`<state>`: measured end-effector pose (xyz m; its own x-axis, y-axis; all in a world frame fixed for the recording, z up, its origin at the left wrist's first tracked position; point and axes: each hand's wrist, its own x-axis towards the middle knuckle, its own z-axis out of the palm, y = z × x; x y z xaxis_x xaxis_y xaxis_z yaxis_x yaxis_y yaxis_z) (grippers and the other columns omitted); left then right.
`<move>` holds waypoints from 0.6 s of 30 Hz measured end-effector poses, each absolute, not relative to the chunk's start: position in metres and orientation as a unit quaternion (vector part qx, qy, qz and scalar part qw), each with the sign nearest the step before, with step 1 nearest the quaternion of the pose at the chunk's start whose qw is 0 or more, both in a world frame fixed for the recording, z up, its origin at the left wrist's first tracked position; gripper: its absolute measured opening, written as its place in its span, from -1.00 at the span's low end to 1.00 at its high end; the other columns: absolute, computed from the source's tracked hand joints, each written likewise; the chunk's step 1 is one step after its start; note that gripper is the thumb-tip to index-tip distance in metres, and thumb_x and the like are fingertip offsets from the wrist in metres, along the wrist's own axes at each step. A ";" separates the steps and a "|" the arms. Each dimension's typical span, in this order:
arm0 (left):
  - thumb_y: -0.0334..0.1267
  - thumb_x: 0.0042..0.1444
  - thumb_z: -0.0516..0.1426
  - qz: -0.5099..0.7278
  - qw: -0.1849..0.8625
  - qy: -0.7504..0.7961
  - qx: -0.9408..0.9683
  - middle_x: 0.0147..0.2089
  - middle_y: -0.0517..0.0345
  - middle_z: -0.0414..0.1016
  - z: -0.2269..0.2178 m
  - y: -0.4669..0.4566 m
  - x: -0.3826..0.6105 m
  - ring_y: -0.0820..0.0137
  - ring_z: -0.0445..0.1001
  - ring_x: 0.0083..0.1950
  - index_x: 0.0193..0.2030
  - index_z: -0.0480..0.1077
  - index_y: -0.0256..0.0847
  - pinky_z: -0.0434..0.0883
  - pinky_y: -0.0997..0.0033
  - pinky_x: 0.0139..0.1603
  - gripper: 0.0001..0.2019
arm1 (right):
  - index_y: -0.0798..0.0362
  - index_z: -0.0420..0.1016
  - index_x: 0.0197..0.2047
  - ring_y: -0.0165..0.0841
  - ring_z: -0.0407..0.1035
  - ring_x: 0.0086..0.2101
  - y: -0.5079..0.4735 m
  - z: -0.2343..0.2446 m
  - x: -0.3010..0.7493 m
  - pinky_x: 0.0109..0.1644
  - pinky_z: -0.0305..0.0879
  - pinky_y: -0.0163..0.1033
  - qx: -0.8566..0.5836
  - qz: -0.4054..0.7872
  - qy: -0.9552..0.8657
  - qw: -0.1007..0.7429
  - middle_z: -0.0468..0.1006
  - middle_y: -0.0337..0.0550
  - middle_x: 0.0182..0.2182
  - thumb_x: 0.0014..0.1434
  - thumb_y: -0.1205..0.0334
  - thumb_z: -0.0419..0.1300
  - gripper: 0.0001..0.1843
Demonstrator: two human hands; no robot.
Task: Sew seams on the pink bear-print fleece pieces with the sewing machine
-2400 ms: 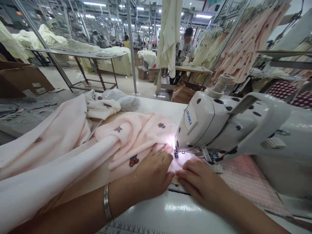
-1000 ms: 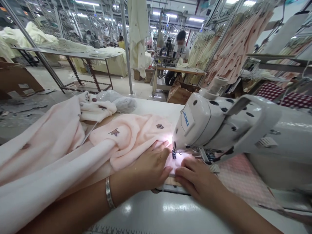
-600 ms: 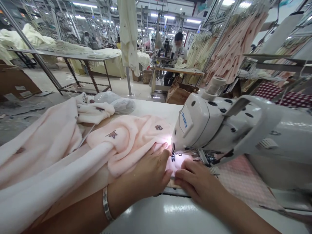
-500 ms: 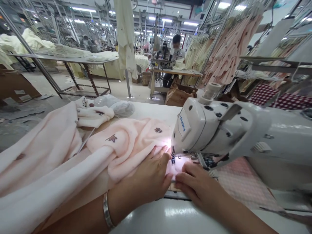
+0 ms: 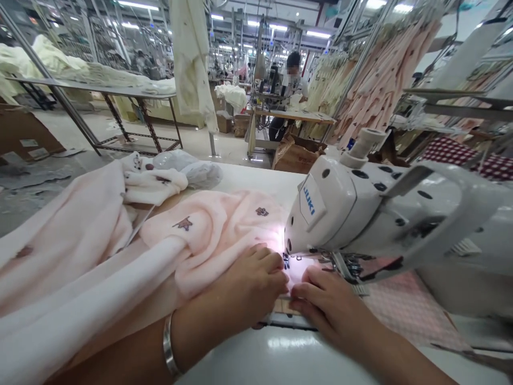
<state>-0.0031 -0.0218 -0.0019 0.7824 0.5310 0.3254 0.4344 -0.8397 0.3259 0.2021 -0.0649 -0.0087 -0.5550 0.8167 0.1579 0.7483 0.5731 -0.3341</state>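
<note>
A soft pink fabric with small brown printed figures spreads across the sewing table, and its right edge lies under the lit needle area of a white sewing machine. Just left of the presser foot, my left hand is closed on the fabric, fingers curled and thumb mostly hidden. On the near right side of the foot, my right hand pinches the fabric's edge between thumb and fingers. Both hands lie low at the machine bed, their fingertips a small gap apart.
A clear plastic bag lies behind the fabric. Pink checked cloth sits under the machine arm. Beyond are a cardboard box, a table with pale garments, hanging pink garments and a person at another machine.
My left hand's fingers, stretched forward beside the needle before, have drawn back and curled on the fabric. My right hand keeps its pinch. The view has shifted slightly.
</note>
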 end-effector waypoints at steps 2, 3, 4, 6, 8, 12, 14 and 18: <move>-0.41 0.19 -0.01 0.204 0.131 0.251 0.937 -0.27 0.14 0.34 -0.002 -0.021 -0.004 0.38 0.25 -0.26 -0.36 0.35 -0.21 0.22 0.32 -0.20 -0.83 | -0.05 0.39 -0.25 -0.34 0.23 -0.35 -0.065 -0.006 0.201 -0.27 0.07 -0.20 -0.452 0.118 -0.872 0.144 0.38 -0.22 -0.41 0.26 0.23 0.00 -0.85; -0.41 0.20 -0.02 0.196 0.134 0.252 0.938 -0.28 0.14 0.34 -0.002 -0.021 -0.004 0.39 0.24 -0.27 -0.36 0.36 -0.21 0.21 0.33 -0.23 -0.83 | -0.04 0.40 -0.26 -0.34 0.22 -0.35 -0.065 -0.006 0.201 -0.26 0.07 -0.20 -0.454 0.120 -0.872 0.140 0.38 -0.21 -0.40 0.26 0.22 0.00 -0.84; -0.40 0.20 -0.01 0.186 0.135 0.254 0.939 -0.29 0.14 0.34 -0.002 -0.022 -0.004 0.39 0.24 -0.29 -0.37 0.36 -0.21 0.21 0.34 -0.26 -0.82 | -0.03 0.41 -0.27 -0.33 0.21 -0.35 -0.065 -0.005 0.201 -0.26 0.07 -0.19 -0.455 0.121 -0.872 0.136 0.38 -0.20 -0.41 0.26 0.21 0.00 -0.83; -0.40 0.19 -0.01 0.174 0.132 0.261 0.940 -0.31 0.13 0.34 0.000 -0.024 -0.005 0.38 0.24 -0.30 -0.41 0.35 -0.21 0.20 0.35 -0.29 -0.81 | -0.01 0.41 -0.29 -0.33 0.21 -0.35 -0.066 -0.005 0.201 -0.26 0.08 -0.18 -0.455 0.124 -0.872 0.131 0.37 -0.20 -0.42 0.27 0.22 -0.02 -0.80; -0.40 0.19 0.00 0.172 0.123 0.261 0.942 -0.32 0.13 0.34 0.001 -0.025 -0.005 0.38 0.25 -0.30 -0.44 0.35 -0.22 0.20 0.35 -0.31 -0.80 | -0.01 0.40 -0.31 -0.34 0.22 -0.36 -0.067 -0.005 0.201 -0.27 0.09 -0.18 -0.451 0.132 -0.873 0.131 0.38 -0.20 -0.42 0.27 0.23 -0.02 -0.80; -0.40 0.19 0.00 0.177 0.112 0.250 0.945 -0.33 0.13 0.36 0.002 -0.024 -0.004 0.38 0.26 -0.29 -0.42 0.37 -0.22 0.21 0.34 -0.28 -0.80 | -0.05 0.44 -0.28 -0.31 0.26 -0.36 -0.069 -0.007 0.201 -0.29 0.14 -0.17 -0.454 0.130 -0.866 0.162 0.42 -0.20 -0.43 0.24 0.23 0.01 -0.81; -0.40 0.19 0.00 0.175 0.116 0.256 0.944 -0.32 0.14 0.37 0.001 -0.023 -0.003 0.37 0.27 -0.28 -0.42 0.37 -0.21 0.20 0.34 -0.28 -0.80 | -0.06 0.48 -0.30 -0.31 0.31 -0.37 -0.065 -0.006 0.202 -0.29 0.20 -0.16 -0.459 0.160 -0.850 0.202 0.47 -0.20 -0.46 0.21 0.21 0.04 -0.82; -0.40 0.20 -0.02 0.186 0.124 0.255 0.941 -0.30 0.15 0.37 0.000 -0.021 -0.002 0.39 0.26 -0.30 -0.46 0.33 -0.22 0.19 0.35 -0.30 -0.78 | 0.02 0.53 -0.41 -0.34 0.40 -0.53 -0.051 -0.005 0.208 -0.48 0.33 -0.25 -0.527 0.233 -0.738 0.351 0.51 -0.18 -0.55 0.23 0.10 -0.04 -0.63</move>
<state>-0.0023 -0.0206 0.0004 0.8007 0.5266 0.2856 0.4342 -0.8386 0.3289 0.2078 -0.0510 -0.0050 -0.1989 0.9412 0.2732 0.6138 0.3370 -0.7139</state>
